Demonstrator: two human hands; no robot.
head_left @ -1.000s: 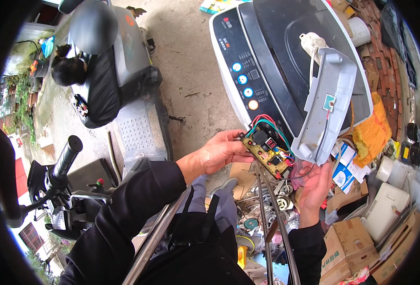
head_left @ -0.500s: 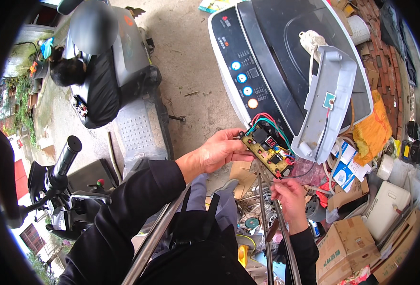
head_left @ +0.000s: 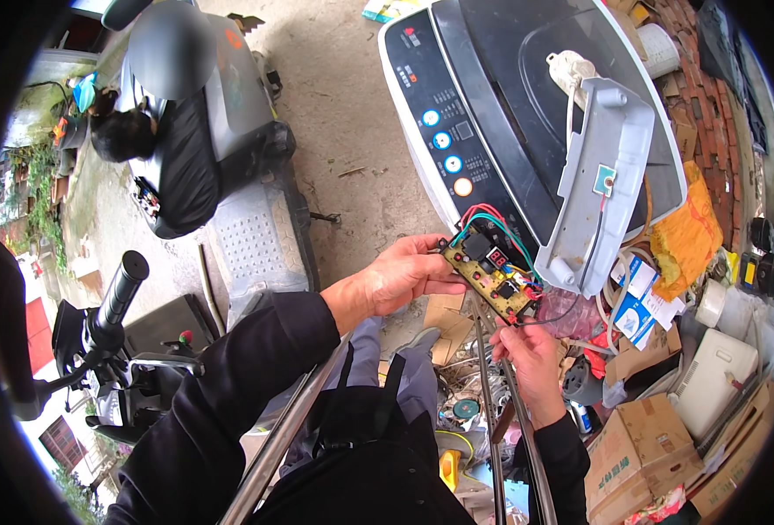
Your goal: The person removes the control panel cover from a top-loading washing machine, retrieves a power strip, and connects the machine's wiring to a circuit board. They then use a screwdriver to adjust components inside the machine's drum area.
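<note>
My left hand (head_left: 396, 280) is closed on the left end of a yellowish circuit board (head_left: 483, 276) with a red digit display and coloured wires. My right hand (head_left: 531, 367) is curled with fingertips together just below the board's lower right end, by a thin grey cable (head_left: 559, 317); what they grip is too small to make out. A grey plastic cover (head_left: 593, 227) with a small green board inside rests at an angle on a washing machine (head_left: 501, 105), which has a dark top and a row of round buttons. A white plug (head_left: 566, 70) lies above the cover.
A scooter (head_left: 260, 223) stands at left, a black cat (head_left: 124, 131) on its seat. Metal bars (head_left: 284, 424) cross below my arms. Cardboard boxes (head_left: 636, 446), an orange sack (head_left: 685, 227) and assorted scrap crowd the lower right, beside a brick surface (head_left: 715, 131) on concrete ground (head_left: 343, 131).
My right hand has moved down and left from beside the grey cover to the board's lower end, and its fingers have curled in. My left hand stays on the board.
</note>
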